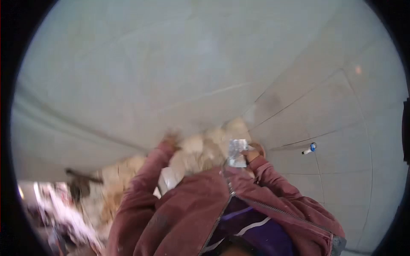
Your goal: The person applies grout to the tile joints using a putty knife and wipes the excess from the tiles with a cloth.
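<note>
My right hand (253,152) grips the edge of a flat, shiny silver rectangle (237,152), held low in front of my body. I cannot make out whether it is a metal plate, a blade or a foil-like sheet. My left hand (172,140) reaches forward to the pale grey wall (162,77), at its lower part. Motion smears its fingers, so their shape and any contact with the wall are unclear. Both arms wear dusty reddish sleeves.
A side wall with dark joint lines (341,141) meets the front wall at the right. From it sticks out a small white and blue fitting (310,148), perhaps a tap. Pale, uneven ground (194,147) lies below. A dark object (81,183) stands at the left beside a bright opening.
</note>
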### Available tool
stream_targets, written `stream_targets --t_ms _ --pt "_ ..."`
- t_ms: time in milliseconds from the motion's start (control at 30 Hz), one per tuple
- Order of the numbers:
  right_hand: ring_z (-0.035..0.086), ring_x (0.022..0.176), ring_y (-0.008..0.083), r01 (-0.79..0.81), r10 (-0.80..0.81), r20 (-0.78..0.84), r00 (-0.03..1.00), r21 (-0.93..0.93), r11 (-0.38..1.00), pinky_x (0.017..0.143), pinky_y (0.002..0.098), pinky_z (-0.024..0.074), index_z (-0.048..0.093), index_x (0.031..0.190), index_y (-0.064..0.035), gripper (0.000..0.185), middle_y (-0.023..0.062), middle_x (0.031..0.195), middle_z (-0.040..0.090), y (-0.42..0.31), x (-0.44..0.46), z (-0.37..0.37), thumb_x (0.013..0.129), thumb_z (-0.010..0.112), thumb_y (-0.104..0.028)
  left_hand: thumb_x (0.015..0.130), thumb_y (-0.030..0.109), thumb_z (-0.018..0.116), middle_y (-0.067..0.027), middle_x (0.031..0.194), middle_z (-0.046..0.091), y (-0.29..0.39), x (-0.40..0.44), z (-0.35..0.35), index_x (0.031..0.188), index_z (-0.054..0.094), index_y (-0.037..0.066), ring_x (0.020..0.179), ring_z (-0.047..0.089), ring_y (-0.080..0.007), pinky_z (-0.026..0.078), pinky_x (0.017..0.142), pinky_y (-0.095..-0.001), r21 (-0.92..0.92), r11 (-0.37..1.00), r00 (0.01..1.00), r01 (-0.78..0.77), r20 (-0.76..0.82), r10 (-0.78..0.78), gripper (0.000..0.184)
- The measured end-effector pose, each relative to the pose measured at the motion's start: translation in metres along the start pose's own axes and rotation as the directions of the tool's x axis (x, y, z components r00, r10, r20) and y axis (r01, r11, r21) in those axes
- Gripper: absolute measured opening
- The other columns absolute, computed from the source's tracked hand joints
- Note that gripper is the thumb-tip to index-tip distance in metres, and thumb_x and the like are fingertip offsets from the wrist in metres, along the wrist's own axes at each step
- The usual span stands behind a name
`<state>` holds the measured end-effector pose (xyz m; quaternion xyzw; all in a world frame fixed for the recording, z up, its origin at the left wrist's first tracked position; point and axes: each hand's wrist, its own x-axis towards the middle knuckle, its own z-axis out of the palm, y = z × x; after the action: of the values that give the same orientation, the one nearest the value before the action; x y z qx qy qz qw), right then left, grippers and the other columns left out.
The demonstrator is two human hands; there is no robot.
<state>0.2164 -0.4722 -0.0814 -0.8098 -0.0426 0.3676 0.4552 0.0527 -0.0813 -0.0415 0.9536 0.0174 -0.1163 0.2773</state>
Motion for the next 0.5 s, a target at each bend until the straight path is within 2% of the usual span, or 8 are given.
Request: stream_targets --t_ms 33,67,100,133,167,233,267,500 --pt "0.058 0.075 0.0193 -0.034 0.029 0.076 0.997 0.065 0.997 0.068 0.0331 0.044 0.057 0.1 0.0018 0.031 0.0098 0.085 0.062 0.011 -0.009 0.0 0.078 0.058 -0.019 0.074 0.036 0.061 -0.0149 0.138 0.027 0.025 -0.007 0.033 0.131 0.034 0.007 0.129 0.021 -0.0289 0.017 0.106 -0.0337 -0.188 0.915 0.913 0.357 0.276 -0.3 0.07" --pt "0.058 0.075 0.0193 -0.064 0.06 0.121 0.991 0.029 0.998 0.068 0.0331 0.044 0.057 0.1 0.0018 0.031 0.0098 0.085 0.062 0.028 -0.016 0.007 0.078 0.058 -0.019 0.073 0.042 0.061 -0.016 0.135 0.032 0.035 -0.04 0.065 0.13 0.036 0.009 0.127 0.027 -0.0267 0.023 0.103 -0.0303 -0.099 0.995 0.968 0.016 0.253 0.009 0.07" --pt "0.057 0.073 0.0189 -0.157 0.119 0.188 0.975 0.201 0.967 0.067 0.0319 0.0435 0.057 0.099 0.0018 0.03 0.0078 0.084 0.061 0.053 -0.033 0.024 0.078 0.059 -0.02 0.073 0.042 0.061 -0.016 0.135 0.032 0.051 -0.076 0.102 0.13 0.036 0.009 0.127 0.027 -0.0267 0.023 0.103 -0.0303 -0.17 0.978 0.962 0.121 0.262 -0.074 0.07" --pt "0.055 0.071 0.0186 -0.217 0.148 0.195 0.97 0.401 0.89 0.067 0.0308 0.043 0.058 0.098 0.0018 0.029 0.0059 0.083 0.061 0.066 -0.045 0.028 0.078 0.059 -0.02 0.074 0.039 0.058 -0.0161 0.124 0.043 0.07 -0.078 0.13 0.126 0.042 0.015 0.117 0.038 -0.0284 0.033 0.094 -0.0361 -0.168 0.959 0.881 0.227 0.455 -0.129 0.06" --pt "0.055 0.071 0.0186 -0.245 0.174 0.219 0.96 0.361 0.9 0.067 0.0308 0.043 0.058 0.098 0.0018 0.029 0.0059 0.083 0.061 0.062 -0.056 0.032 0.078 0.059 -0.02 0.075 0.036 0.056 -0.0162 0.114 0.053 0.085 -0.083 0.154 0.122 0.047 0.021 0.108 0.05 -0.0302 0.042 0.086 -0.0418 -0.16 0.934 0.759 0.319 0.633 -0.151 0.05" --pt "0.054 0.068 0.0179 -0.402 0.349 0.212 0.913 0.324 0.856 0.065 0.0296 0.0424 0.058 0.097 0.0002 0.027 0.0036 0.082 0.059 0.025 -0.079 0.052 0.078 0.06 -0.019 0.075 0.036 0.055 -0.0159 0.112 0.054 0.105 -0.103 0.186 0.12 0.049 0.02 0.106 0.05 -0.0305 0.042 0.084 -0.0421 -0.25 0.906 0.779 0.342 0.614 -0.125 0.048" --pt "0.055 0.07 0.0181 -0.317 0.291 0.186 0.938 0.127 0.94 0.065 0.0306 0.0428 0.058 0.098 0.0009 0.027 0.0046 0.082 0.06 0.051 -0.062 0.047 0.077 0.06 -0.017 0.076 0.036 0.054 -0.0156 0.111 0.054 0.111 -0.111 0.198 0.118 0.05 0.02 0.104 0.051 -0.0307 0.043 0.083 -0.0425 -0.294 0.896 0.801 0.334 0.589 -0.106 0.045" --pt "0.06 0.076 0.0209 -0.152 0.171 0.219 0.961 -0.102 0.983 0.068 0.0332 0.048 0.054 0.101 0.0011 0.026 0.0072 0.086 0.06 0.056 -0.006 0.053 0.079 0.058 -0.013 0.08 0.033 0.049 -0.0132 0.101 0.059 0.129 -0.102 0.246 0.105 0.059 0.018 0.092 0.056 -0.0325 0.046 0.074 -0.0448 -0.453 0.875 0.908 0.169 0.417 0.04 0.032"
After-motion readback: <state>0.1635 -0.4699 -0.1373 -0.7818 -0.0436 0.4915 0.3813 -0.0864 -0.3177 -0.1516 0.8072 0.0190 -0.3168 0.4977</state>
